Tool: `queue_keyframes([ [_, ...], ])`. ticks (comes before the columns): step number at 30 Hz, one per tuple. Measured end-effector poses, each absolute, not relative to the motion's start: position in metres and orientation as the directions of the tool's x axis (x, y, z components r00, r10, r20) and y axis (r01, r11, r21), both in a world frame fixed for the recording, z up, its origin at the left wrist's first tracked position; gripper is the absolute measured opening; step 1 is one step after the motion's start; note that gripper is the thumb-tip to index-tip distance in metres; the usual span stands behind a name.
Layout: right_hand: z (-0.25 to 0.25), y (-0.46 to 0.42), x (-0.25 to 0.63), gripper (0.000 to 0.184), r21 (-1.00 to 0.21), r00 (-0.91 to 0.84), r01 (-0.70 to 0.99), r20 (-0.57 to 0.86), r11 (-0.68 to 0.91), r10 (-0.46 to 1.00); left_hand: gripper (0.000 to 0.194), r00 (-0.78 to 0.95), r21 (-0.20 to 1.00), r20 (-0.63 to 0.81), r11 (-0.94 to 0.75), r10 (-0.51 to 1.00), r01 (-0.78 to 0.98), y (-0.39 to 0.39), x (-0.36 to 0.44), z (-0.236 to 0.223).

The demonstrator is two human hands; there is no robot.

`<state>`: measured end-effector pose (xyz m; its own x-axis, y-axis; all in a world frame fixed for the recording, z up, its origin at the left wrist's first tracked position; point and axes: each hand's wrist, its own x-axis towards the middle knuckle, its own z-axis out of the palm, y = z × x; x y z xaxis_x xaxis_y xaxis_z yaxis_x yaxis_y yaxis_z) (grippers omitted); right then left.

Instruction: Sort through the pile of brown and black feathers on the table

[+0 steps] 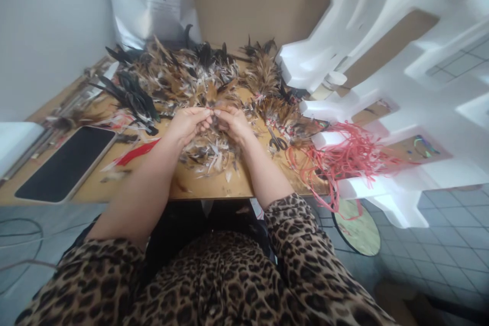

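My left hand (pixel 193 123) and my right hand (pixel 232 121) meet over the middle of the table, both closed in a pinch with their fingertips nearly touching. A tiny bit of thin red string (pixel 212 108) shows between the fingertips. Brown feathers (pixel 211 93) stand just beyond the fingers; whether they are held too, I cannot tell. Loose, pale feather scraps (pixel 214 155) lie under and between my wrists. Behind my hands spreads a large heap of brown, white and black feathers (pixel 168 69).
Scissors (pixel 277 141) lie right of my right wrist, near feather bunches (pixel 284 114). Pink strings (pixel 344 155) hang over white foam packaging (pixel 382 183) at right. At left are a phone (pixel 66 163), red strips (pixel 138 153) and black feathers (pixel 133 97). A silver bag (pixel 153 15) stands behind.
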<state>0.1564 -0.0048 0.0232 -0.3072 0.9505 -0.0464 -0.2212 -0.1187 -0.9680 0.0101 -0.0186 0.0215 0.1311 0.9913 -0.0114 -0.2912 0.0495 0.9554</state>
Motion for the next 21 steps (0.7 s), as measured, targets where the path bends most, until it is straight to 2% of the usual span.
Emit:
queue_keyframes([
  [3, 0.016, -0.005, 0.142, 0.026, -0.950, -0.260, -0.294, -0.025, -0.104, 0.965, 0.011, 0.050, 0.948, -0.049, 0.062, 0.998, -0.313, -0.014, 0.011, 0.015],
  [6, 0.010, -0.003, 0.138, 0.027, -0.969, -0.223, -0.239, -0.009, -0.064, 0.975, 0.012, -0.015, 0.959, -0.072, 0.066, 0.997, -0.275, -0.012, 0.013, 0.012],
  [8, 0.007, 0.000, 0.139, 0.028, -0.992, -0.197, -0.129, 0.029, 0.003, 0.980, 0.013, -0.045, 0.969, -0.067, 0.055, 0.997, -0.241, -0.012, 0.014, 0.011],
  [11, 0.005, 0.000, 0.142, 0.024, -0.976, -0.156, 0.136, 0.149, 0.170, 0.976, 0.013, -0.076, 0.986, -0.033, 0.020, 0.997, -0.165, -0.011, 0.015, 0.010],
  [13, 0.009, -0.005, 0.143, 0.020, -0.880, -0.156, 0.353, 0.281, 0.319, 0.947, 0.012, -0.087, 0.995, -0.011, 0.003, 0.996, -0.100, -0.011, 0.015, 0.010],
  [15, 0.015, -0.012, 0.144, 0.018, -0.716, -0.198, 0.546, 0.394, 0.435, 0.898, 0.011, -0.089, 1.000, 0.001, -0.003, 0.996, -0.022, -0.011, 0.015, 0.010],
  [19, 0.027, -0.023, 0.149, 0.020, -0.417, -0.373, 0.741, 0.398, 0.527, 0.838, 0.012, -0.015, 0.985, 0.003, -0.001, 1.000, 0.174, -0.013, 0.013, 0.011],
  [21, 0.032, -0.024, 0.154, 0.020, -0.345, -0.445, 0.746, 0.376, 0.569, 0.813, 0.013, 0.072, 0.966, 0.000, -0.019, 0.997, 0.259, -0.015, 0.010, 0.013],
])
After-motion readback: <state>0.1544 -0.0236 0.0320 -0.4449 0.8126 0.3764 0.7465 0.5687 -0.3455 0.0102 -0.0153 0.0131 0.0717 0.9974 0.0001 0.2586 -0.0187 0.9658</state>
